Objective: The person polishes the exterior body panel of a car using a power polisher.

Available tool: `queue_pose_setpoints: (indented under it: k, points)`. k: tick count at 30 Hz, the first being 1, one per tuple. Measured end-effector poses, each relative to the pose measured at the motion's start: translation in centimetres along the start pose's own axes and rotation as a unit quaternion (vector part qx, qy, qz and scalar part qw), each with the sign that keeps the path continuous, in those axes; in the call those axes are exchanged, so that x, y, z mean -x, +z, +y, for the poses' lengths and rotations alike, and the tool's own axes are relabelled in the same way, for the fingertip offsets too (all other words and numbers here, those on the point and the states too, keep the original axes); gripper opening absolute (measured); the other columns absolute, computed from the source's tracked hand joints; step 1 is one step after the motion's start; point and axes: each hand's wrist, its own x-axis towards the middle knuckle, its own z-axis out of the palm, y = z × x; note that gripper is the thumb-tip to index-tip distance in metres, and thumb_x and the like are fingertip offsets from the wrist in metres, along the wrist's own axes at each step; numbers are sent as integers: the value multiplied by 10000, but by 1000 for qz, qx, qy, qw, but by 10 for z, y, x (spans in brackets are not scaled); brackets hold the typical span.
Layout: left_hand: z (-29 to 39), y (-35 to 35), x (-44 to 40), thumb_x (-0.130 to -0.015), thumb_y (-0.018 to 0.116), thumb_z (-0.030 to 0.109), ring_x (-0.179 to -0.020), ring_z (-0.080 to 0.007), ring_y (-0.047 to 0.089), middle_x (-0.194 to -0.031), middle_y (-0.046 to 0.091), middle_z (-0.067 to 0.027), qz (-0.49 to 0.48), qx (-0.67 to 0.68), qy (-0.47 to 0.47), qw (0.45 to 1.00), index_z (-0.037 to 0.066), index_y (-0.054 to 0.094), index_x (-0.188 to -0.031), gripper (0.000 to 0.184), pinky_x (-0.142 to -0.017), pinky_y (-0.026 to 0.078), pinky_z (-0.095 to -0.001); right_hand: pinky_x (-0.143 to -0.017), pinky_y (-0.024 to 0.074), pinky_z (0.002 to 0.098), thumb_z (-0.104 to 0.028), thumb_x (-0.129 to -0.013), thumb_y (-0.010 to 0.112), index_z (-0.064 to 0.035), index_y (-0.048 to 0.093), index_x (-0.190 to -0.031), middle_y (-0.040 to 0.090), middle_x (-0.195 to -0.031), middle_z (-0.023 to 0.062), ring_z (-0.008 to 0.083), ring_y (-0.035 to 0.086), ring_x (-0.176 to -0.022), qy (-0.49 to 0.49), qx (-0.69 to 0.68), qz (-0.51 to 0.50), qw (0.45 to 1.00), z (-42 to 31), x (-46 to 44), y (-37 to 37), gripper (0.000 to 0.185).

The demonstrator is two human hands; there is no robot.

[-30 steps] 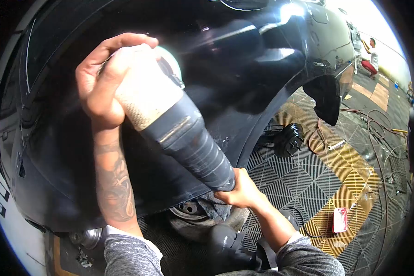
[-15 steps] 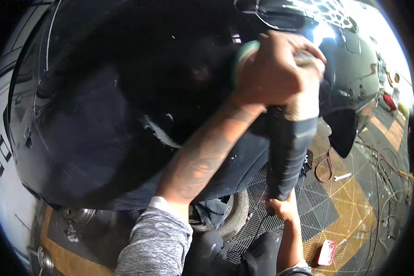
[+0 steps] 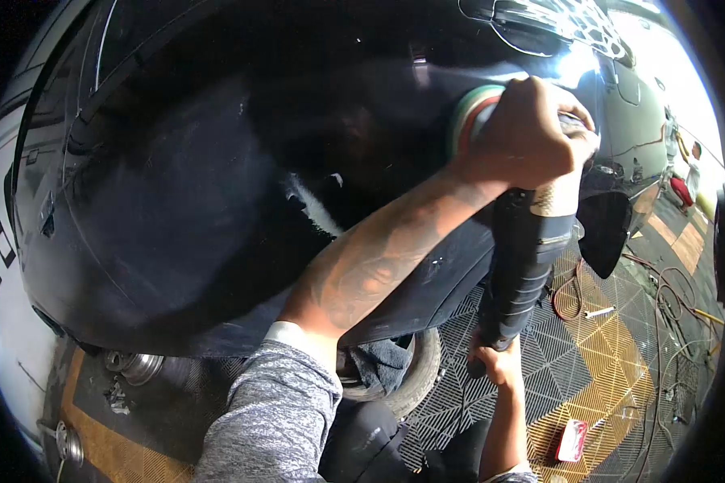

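Note:
A long power polisher with a dark, ribbed body and a pale head is held in both hands. My left hand is wrapped over its head, fingers closed. My right hand grips the lower end of the body. The round green and red pad is at the glossy black car panel; whether it touches is hard to tell. Left of the pad, a whitish scuffed patch marks the panel.
A tire with a dark cloth lies below the panel. Hoses and a red-and-white box are on the grid floor at right. Another person crouches at far right.
The polisher and both my hands have moved right across the panel, and the tool now stands more upright. My left forearm now crosses the panel, and the scuffed patch has come into view.

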Motion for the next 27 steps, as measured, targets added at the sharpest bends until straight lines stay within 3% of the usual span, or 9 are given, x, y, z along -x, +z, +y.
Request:
queue_pose_setpoints:
  k: [6, 8, 12, 13, 14, 16, 21, 24, 27]
  points:
    - [26, -71, 36, -873, 643, 181, -788, -176, 729, -874, 754, -142, -3, -32, 29, 999, -31, 745, -947, 248, -740, 585, -308, -518, 458, 290, -42, -664, 764, -16, 591, -981, 593, -718, 17, 112, 565, -589, 47, 41, -1, 998, -18, 9, 64, 362]
    - [39, -101, 50, -892, 629, 188, -833, -190, 728, -908, 753, -144, -6, -51, 20, 998, -38, 733, -995, 270, -778, 583, -316, -581, 477, 303, -90, -656, 754, 5, 614, -879, 626, -742, 31, 126, 576, -634, -35, 106, -13, 994, -9, 5, 86, 280]
    - [83, -163, 84, -899, 557, 170, -962, -262, 722, -1048, 729, -201, -15, -89, 13, 996, -85, 699, -1056, 331, -895, 562, -355, -710, 510, 312, -140, -680, 734, 54, 647, -974, 670, -800, 57, 146, 606, -725, -38, 168, -102, 980, -25, 8, 133, 363]
    - [93, -177, 97, -889, 538, 147, -985, -279, 716, -1056, 721, -216, 5, -75, -46, 996, -115, 673, -1090, 358, -916, 556, -368, -777, 526, 328, -162, -682, 737, 60, 659, -1022, 707, -854, 95, 169, 649, -794, -17, 167, -136, 976, -30, 9, 142, 413]
    - [97, -187, 106, -892, 571, 160, -881, -227, 730, -969, 746, -179, 47, -66, -7, 997, -75, 705, -1046, 312, -830, 577, -337, -812, 540, 347, -170, -683, 736, 57, 664, -1041, 730, -891, 149, 193, 684, -834, -25, 216, -140, 966, -37, 9, 151, 430]
    - [109, -206, 129, -889, 549, 147, -912, -261, 726, -990, 735, -202, 75, -58, -53, 994, -82, 694, -1078, 330, -877, 565, -369, -836, 548, 359, -190, -689, 735, 49, 672, -1054, 738, -922, 199, 220, 713, -869, -74, 201, -151, 965, -21, 7, 161, 441]
    - [112, -208, 150, -891, 548, 153, -895, -253, 718, -975, 731, -201, 112, -32, -76, 990, -83, 688, -1083, 335, -876, 556, -362, -806, 567, 414, -250, -680, 761, 2, 598, -1155, 713, -879, 231, 387, 724, -871, -188, 198, -107, 956, -16, 34, 161, 562]
    - [104, -183, 149, -878, 561, 143, -886, -231, 710, -953, 737, -179, 94, -22, -74, 993, -82, 700, -1057, 320, -865, 554, -350, -807, 573, 405, -263, -689, 765, 4, 613, -1154, 718, -883, 230, 378, 729, -863, -196, 235, -41, 951, 6, 36, 155, 557]
    - [92, -151, 136, -908, 552, 153, -914, -250, 711, -994, 723, -216, 62, -33, -83, 994, -116, 665, -1099, 348, -887, 548, -355, -803, 570, 389, -230, -666, 750, 21, 672, -1078, 727, -891, 229, 325, 740, -828, -95, 236, 6, 967, -5, 43, 136, 489]
